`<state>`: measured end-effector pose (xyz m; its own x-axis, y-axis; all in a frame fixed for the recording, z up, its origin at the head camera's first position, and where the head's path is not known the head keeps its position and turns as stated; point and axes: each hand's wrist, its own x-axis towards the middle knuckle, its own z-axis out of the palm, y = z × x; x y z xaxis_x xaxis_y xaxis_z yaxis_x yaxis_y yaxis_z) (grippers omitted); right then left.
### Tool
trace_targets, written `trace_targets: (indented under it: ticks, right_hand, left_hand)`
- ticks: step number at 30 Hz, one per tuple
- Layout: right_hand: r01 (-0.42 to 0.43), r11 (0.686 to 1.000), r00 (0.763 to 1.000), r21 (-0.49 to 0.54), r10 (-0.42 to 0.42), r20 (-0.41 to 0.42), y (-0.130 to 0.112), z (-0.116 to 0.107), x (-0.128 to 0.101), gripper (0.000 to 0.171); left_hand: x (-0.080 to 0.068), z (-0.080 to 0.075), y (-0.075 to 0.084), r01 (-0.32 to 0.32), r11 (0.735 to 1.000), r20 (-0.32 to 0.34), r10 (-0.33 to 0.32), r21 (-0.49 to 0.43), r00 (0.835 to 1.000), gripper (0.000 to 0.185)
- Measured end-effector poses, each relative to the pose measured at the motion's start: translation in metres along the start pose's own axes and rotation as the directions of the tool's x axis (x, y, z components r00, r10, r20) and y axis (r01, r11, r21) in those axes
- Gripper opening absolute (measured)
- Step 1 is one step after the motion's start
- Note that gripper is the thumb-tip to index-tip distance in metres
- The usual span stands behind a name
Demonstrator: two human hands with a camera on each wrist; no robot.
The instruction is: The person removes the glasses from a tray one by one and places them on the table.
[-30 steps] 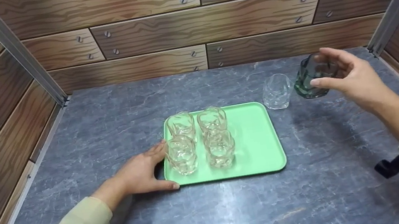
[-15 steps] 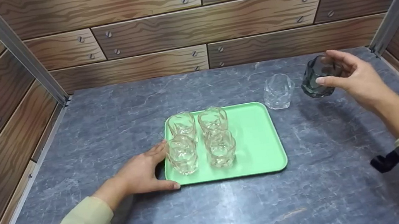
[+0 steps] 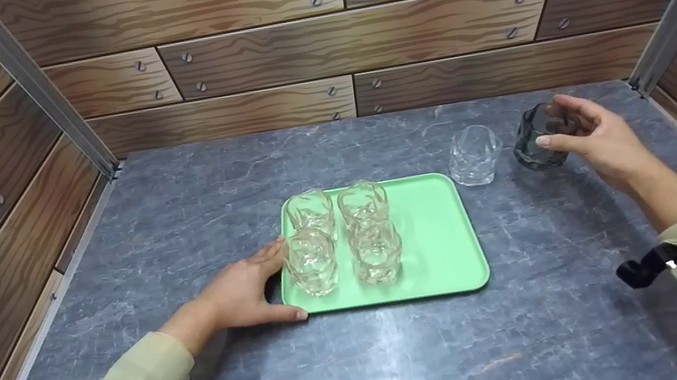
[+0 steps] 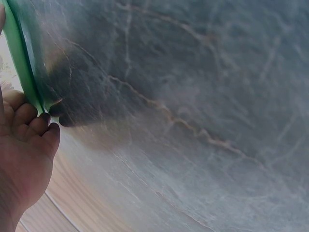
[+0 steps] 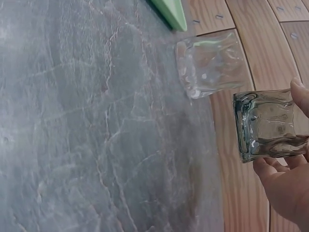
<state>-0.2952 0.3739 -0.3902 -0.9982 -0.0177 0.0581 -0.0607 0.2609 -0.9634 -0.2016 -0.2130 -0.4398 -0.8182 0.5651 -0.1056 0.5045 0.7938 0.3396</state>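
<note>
Right hand (image 3: 596, 137) round dark glass (image 3: 535, 139), rim half-hidden; left hand (image 3: 240, 293) flat against tray (image 3: 438, 235)

Left hand (image 3: 241, 296) low at centre-left of head view, palm down, fingers extended, thumb stretched toward lower centre; beige sleeve runs to bottom-left corner. Right hand (image 3: 589, 138) raised at upper right, fingers and thumb curled in grip; forearm slants to lower-right corner, black strap on sleeve
</note>
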Motion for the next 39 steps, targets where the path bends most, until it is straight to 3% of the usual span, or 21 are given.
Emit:
trace_targets:
  ticks: [8,15,24,33,39]
  right_hand:
    - [-0.043,0.995,0.999,0.092,0.04,0.028,0.014,0.001,0.009,0.09]
    - [-0.064,0.997,0.997,0.047,0.062,0.042,0.024,0.004,0.015,0.09]
    - [-0.065,0.991,0.997,0.116,0.06,0.046,0.033,0.007,0.017,0.09]
    - [-0.101,0.992,0.994,0.074,0.098,0.05,0.035,0.01,0.02,0.09]
    - [-0.107,0.994,0.993,-0.034,0.109,0.054,0.033,0.013,0.022,0.091]
  left_hand:
    - [0.0,0.0,0.0,-0.002,1.0,-0.003,0.002,0.009,1.0,0.126]
    - [0.0,0.0,0.001,0.002,1.0,-0.001,-0.002,0.006,1.0,0.127]
    - [0.0,0.001,0.0,0.001,1.0,-0.005,-0.001,-0.001,1.0,0.127]
    - [-0.001,0.0,0.0,0.003,1.0,0.002,-0.003,0.002,1.0,0.127]
    - [0.0,0.0,0.0,0.004,1.0,0.002,-0.004,-0.001,1.0,0.127]
